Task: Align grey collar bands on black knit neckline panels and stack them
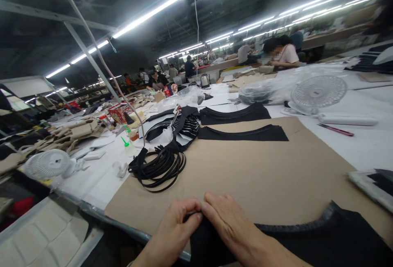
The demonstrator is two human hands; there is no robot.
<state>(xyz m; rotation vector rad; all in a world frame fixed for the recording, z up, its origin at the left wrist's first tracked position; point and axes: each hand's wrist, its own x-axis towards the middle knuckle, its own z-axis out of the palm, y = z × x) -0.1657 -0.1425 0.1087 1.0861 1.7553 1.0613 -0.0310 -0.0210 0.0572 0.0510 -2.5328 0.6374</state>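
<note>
A black fabric piece (334, 234) with a curved, ridged edge lies at the front of the tan board (233, 168), partly under my hands. My left hand (176, 228) pinches the near left end of this piece between thumb and fingers. Right beside it, my right hand (225, 218) is closed on the same edge, its fingertips meeting the left hand's; the exact grip is hidden. Beyond my hands lies a coil of black strips (158, 166). Two curved black pieces (242, 133) rest farther back on the board, one behind the other.
A white fan (49, 164) stands at the left and another white fan (319, 93) lies at the right, near a red cutter (336, 130). Small green-capped bottles (129, 148) stand left of the coil. A tray (373, 185) sits at the right edge. Several people work farther back.
</note>
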